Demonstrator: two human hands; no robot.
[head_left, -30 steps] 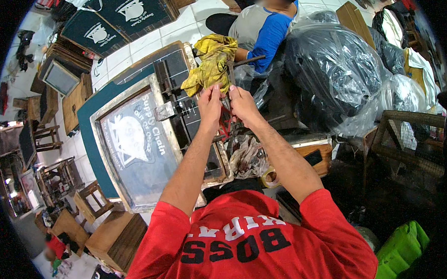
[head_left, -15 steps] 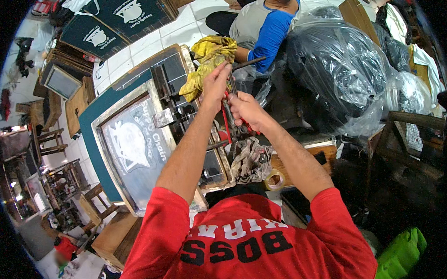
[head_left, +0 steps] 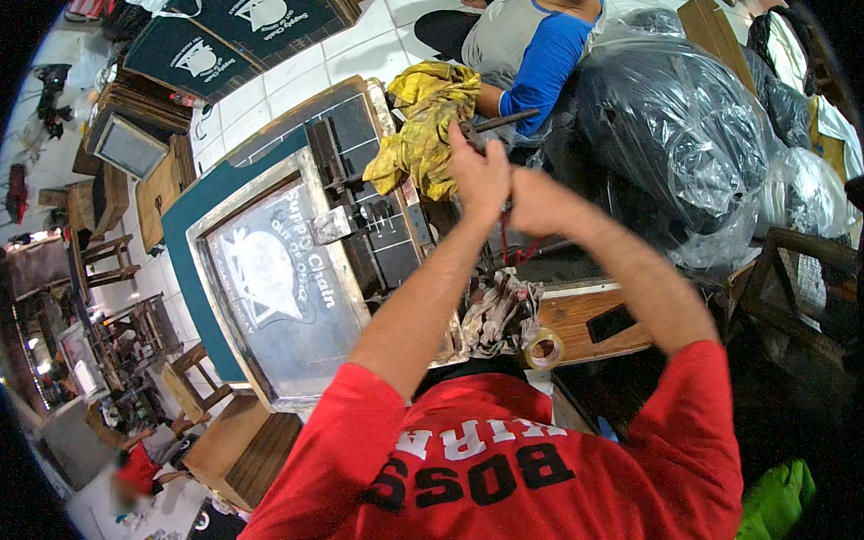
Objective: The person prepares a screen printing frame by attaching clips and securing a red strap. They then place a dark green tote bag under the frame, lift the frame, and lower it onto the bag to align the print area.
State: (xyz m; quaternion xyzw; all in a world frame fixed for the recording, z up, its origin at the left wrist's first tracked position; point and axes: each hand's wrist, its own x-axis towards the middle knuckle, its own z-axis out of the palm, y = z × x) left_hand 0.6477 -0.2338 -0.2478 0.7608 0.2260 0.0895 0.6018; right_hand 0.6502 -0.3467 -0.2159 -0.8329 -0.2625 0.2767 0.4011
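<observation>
My left hand (head_left: 480, 172) is closed near the end of a dark metal rod (head_left: 509, 120), its index finger pointing up toward the rod; what lies in its grip is hidden. My right hand (head_left: 541, 203), slightly smeared by motion, is closed against the left wrist. Thin red handles (head_left: 520, 248) of a tool stick out below the right hand; its jaws are not visible. A stained yellow cloth (head_left: 423, 127) is draped just left of my hands. Closer to me, a crumpled grey rag (head_left: 502, 315) lies on the bench.
A wood-framed printing screen (head_left: 270, 274) rests over a dark green panel (head_left: 187, 242) to the left. Clear tape (head_left: 544, 349) and a black phone-like slab (head_left: 609, 323) are by a wooden board (head_left: 583, 318). A person in blue sleeves (head_left: 555, 65) sits beyond, beside large plastic-wrapped bundles (head_left: 675, 136).
Both hands have shifted right, and the right hand has turned over closer to the left wrist. The red handles have moved right with it. The whole view has shifted slightly.
</observation>
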